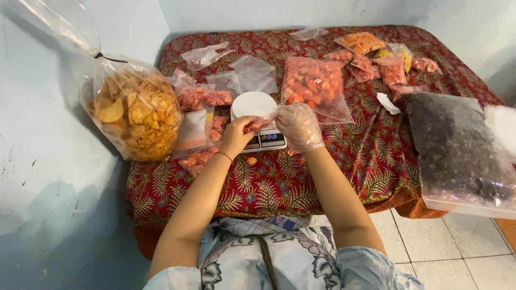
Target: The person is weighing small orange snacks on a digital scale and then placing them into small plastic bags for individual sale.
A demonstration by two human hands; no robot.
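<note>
A home corner used for packing snacks: a low desk [376,177] under a red patterned cloth [279,188] against painted walls [32,161], tiled floor [457,252], bags of chips [134,110] and a small scale [260,121].

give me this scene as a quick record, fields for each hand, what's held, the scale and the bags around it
left hand: bare, pinching a small snack bag
right hand: in a clear plastic glove, on the same bag
scale: white, round pan, under the hands
big bag: yellow chips, tied, far left
open bag: orange-red snacks, behind the scale
dark bag: brown pieces, right
surface: red patterned cloth
</note>
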